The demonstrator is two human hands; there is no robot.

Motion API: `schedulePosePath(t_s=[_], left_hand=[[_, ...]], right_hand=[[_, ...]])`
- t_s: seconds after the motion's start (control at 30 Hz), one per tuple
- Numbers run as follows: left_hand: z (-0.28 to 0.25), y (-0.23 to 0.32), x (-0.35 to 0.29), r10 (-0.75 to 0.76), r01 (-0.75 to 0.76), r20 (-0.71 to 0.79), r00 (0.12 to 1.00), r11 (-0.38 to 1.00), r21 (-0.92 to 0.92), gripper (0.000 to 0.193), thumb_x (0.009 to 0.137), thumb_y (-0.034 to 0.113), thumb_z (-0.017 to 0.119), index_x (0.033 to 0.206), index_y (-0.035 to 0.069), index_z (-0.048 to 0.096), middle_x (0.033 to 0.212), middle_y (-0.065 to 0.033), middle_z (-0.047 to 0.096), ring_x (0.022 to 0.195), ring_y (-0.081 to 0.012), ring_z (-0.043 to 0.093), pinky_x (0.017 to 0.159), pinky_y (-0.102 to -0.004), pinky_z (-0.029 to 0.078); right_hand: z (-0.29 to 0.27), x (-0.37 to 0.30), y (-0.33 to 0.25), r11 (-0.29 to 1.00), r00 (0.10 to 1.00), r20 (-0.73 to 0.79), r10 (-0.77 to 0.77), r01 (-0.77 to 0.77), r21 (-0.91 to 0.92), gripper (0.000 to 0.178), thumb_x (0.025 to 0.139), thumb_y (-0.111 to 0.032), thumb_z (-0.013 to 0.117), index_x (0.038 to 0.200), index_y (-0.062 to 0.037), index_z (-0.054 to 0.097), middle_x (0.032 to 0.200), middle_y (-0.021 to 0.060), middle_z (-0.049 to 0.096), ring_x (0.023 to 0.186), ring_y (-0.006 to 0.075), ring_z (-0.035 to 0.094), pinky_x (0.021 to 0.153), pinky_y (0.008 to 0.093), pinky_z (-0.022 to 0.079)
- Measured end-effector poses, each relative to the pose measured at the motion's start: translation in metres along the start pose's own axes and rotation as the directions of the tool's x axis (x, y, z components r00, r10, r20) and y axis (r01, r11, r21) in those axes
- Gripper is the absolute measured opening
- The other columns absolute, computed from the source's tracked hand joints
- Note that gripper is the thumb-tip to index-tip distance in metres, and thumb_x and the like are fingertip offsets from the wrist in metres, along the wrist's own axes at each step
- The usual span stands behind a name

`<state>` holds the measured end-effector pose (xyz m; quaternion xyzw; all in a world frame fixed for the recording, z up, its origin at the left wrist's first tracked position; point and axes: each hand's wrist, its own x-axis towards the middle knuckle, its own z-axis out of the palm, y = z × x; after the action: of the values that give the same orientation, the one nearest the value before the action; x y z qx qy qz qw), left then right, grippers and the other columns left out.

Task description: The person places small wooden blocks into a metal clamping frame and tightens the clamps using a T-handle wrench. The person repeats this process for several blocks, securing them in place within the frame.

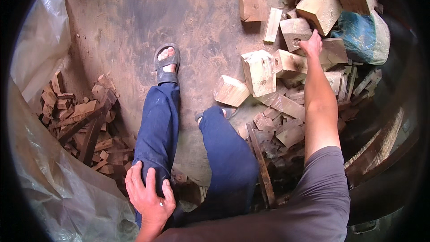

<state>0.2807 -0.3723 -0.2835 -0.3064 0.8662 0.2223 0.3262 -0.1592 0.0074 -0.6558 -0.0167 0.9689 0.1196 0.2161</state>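
My right hand (312, 45) reaches into a pile of wooden blocks at the upper right. Its thumb lies against the front of a squarish wooden block (291, 28) with a round hole, and its fingers curl at the block's right edge. A thin pale piece of wood (273, 25) stands to the left of that block, and a larger block (320, 6) sits just beyond it. My left hand (150, 193) rests on my left knee, fingers spread, holding nothing.
A blue and white plastic-wrapped bundle (365, 38) lies right of the pile. Smaller offcuts (286, 130) heap up below it. More scrap wood (85, 116) lies at left beside translucent plastic sheeting (49, 40). A long wooden strip (261, 166) leans near my right leg.
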Motion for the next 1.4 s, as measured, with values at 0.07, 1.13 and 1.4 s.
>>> schedulePosePath(t_s=[0.07, 1.13, 1.4], left_hand=[[0.001, 0.003, -0.003, -0.001, 0.001, -0.015, 1.0, 1.0, 0.004, 0.042, 0.072, 0.014, 0.068, 0.11, -0.001, 0.058, 0.129, -0.0252, 0.05, 0.116, -0.0467, 0.048, 0.098, -0.0532, 0.04], [-0.119, 0.042, -0.1, 0.258, -0.354, -0.252, 0.933, 0.518, -0.779, 0.102, 0.068, 0.046, 0.085, 0.144, -0.003, 0.039, 0.139, -0.0214, 0.048, 0.135, -0.0317, 0.042, 0.112, -0.0407, 0.033], [-0.217, 0.195, -0.205, 0.842, -0.801, -0.015, 0.539, 0.508, -0.317, 0.081, 0.059, 0.017, 0.084, 0.129, -0.007, 0.052, 0.12, -0.0239, 0.061, 0.114, -0.0344, 0.061, 0.099, -0.0398, 0.045]], right_hand=[[-0.028, -0.017, -0.029, 0.987, 0.996, -0.075, -0.05, 0.038, -0.155, 0.075, 0.065, -0.024, 0.073, 0.135, -0.015, 0.047, 0.129, 0.016, 0.052, 0.123, 0.0369, 0.047, 0.105, 0.0501, 0.037], [-0.296, -0.517, -0.077, -0.7, 0.796, 0.156, -0.585, -0.593, 0.399, 0.087, 0.055, 0.012, 0.063, 0.138, -0.0032, 0.047, 0.134, 0.0099, 0.057, 0.124, 0.029, 0.052, 0.11, 0.0404, 0.038], [-0.345, -0.64, 0.036, -0.935, 0.947, 0.008, -0.321, -0.319, 0.156, 0.082, 0.081, -0.007, 0.07, 0.151, -0.006, 0.026, 0.149, 0.0098, 0.04, 0.135, 0.0238, 0.04, 0.114, 0.039, 0.032]])
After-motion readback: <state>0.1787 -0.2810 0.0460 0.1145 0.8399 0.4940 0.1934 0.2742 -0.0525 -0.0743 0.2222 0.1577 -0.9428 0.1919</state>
